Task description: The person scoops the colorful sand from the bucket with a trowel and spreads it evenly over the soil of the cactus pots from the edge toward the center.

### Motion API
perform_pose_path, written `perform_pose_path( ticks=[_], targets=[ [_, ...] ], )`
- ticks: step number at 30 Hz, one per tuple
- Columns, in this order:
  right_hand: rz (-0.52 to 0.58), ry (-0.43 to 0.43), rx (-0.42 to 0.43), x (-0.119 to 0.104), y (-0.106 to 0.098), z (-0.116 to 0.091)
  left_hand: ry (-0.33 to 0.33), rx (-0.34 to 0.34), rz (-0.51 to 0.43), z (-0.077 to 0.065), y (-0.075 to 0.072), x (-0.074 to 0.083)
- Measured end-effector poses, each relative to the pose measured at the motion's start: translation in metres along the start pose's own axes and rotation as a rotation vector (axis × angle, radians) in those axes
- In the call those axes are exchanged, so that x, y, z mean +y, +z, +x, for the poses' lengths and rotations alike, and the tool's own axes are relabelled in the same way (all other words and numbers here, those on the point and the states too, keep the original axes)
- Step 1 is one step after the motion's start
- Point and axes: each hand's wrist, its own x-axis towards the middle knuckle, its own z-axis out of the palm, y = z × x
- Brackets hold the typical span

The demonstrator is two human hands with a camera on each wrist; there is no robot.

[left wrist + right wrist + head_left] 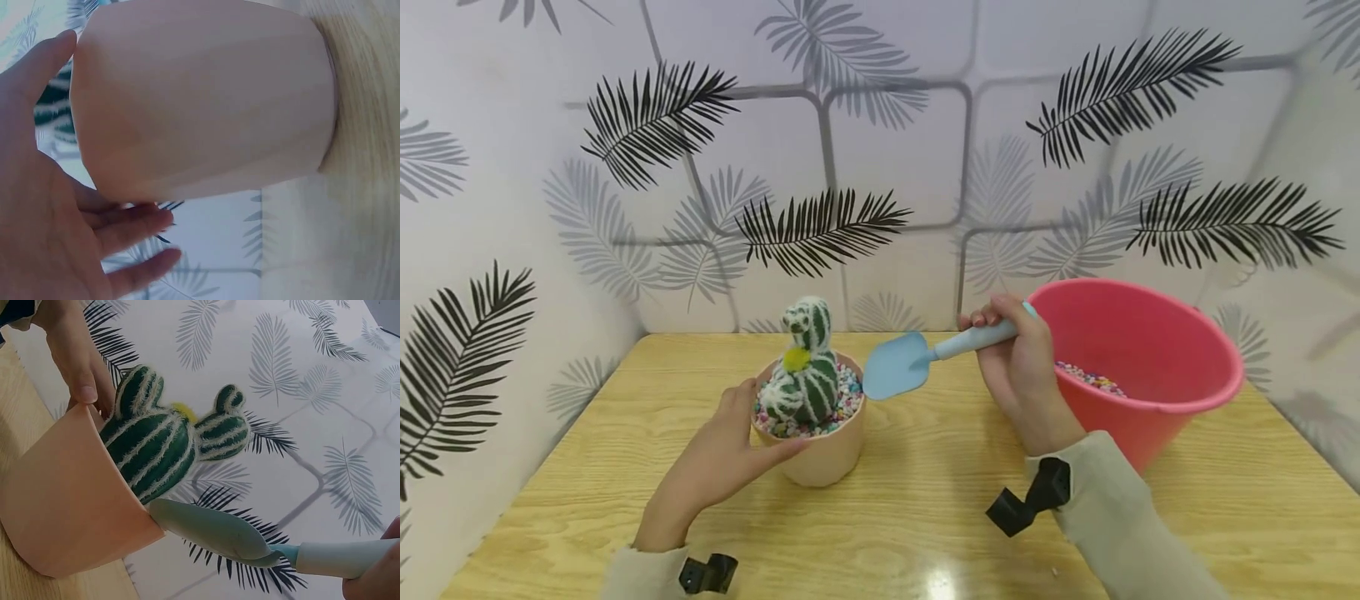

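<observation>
A peach flowerpot (823,460) stands on the table, holding a green cactus (811,387) with white fuzzy ribs and a yellow flower, set in multicoloured pebbles (848,398). My left hand (718,450) holds the pot at its left side, thumb along the near rim and fingers round the left edge; in the left wrist view the lower fingers reach past the pot wall (206,100). My right hand (1021,358) grips the pale handle of a small blue shovel (898,367). The blade's tip is right at the pot's rim, and in the right wrist view the blade (212,531) slants beside the cactus.
To the right of my right hand stands a large pink bucket (1150,333) with more coloured pebbles (1090,379) inside. Behind the wooden table (925,508) rises a wall (895,150) with leaf patterns.
</observation>
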Motion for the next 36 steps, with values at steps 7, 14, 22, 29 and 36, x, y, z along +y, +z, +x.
perform_pose_path(
  ticks=[7,14,22,29,36],
  targets=[
    [-0.047,0.004,0.056,-0.014,-0.006,-0.002,-0.001,-0.077,-0.218,-0.012,0.0,-0.015],
    [-0.089,0.013,0.081,-0.033,-0.011,-0.004,-0.065,-0.202,-0.227,-0.025,-0.001,-0.021],
    [0.114,0.052,0.113,-0.054,-0.028,-0.005,-0.008,-0.322,-0.231,-0.031,0.002,-0.005],
    [0.111,0.007,0.078,-0.073,-0.041,-0.008,0.053,-0.333,-0.221,-0.032,0.013,0.018],
    [0.138,0.01,0.048,-0.093,-0.052,-0.008,0.152,-0.298,-0.253,-0.033,0.03,0.044]
  ],
)
